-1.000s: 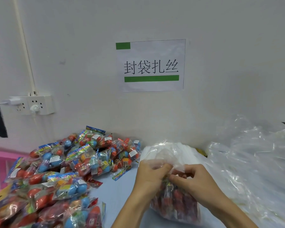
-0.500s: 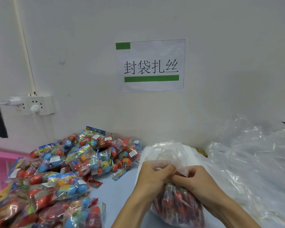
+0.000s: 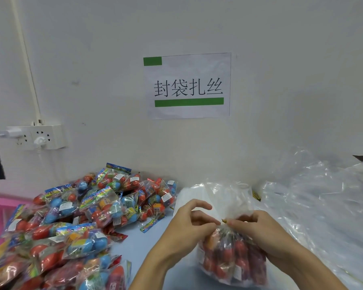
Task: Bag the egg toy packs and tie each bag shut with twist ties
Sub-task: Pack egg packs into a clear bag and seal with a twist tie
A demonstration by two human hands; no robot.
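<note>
Wall sign (image 3: 188,86) reads "封袋扎丝". Left hand (image 3: 190,221) and right hand (image 3: 255,227) pinch the twist tie (image 3: 224,221) at the gathered neck of the filled bag (image 3: 233,258) on the table (image 3: 134,248). Pack labels are illegible.

soft, even indoor light fills the scene, with no hard shadows on the white wall (image 3: 281,59). bright glare streaks the crumpled clear plastic (image 3: 323,195) at the right. wide-angle bending curves the conduit (image 3: 27,65) at the far left. the near egg toy packs (image 3: 50,258) at lower left look blurred; overall sharpness is modest.
</note>
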